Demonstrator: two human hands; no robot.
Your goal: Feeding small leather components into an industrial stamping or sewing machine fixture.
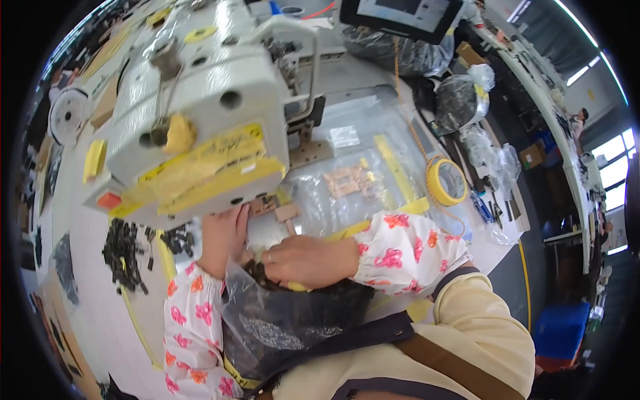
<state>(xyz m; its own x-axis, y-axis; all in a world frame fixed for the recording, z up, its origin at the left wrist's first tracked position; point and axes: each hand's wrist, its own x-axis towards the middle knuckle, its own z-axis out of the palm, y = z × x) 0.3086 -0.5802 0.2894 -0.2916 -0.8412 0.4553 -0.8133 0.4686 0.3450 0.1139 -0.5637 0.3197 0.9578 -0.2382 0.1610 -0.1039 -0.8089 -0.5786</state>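
Just below the head of a white sewing machine, my left hand has its fingers pressed together. Its fingertips reach a small tan piece and are partly hidden by the machine. My right hand, with a ring on one finger, is closed at the mouth of a clear plastic bag. What its curled fingers hold does not show. Dark pieces fill the bag, which rests against my body. Another small tan piece with a narrow strip lies between my hands and the needle area.
Several black pieces are heaped on the left of the table. Tan pieces lie on clear plastic beyond my right hand. A yellow tape roll, hand tools and wrapped bundles line the right side. A screen overhangs the back.
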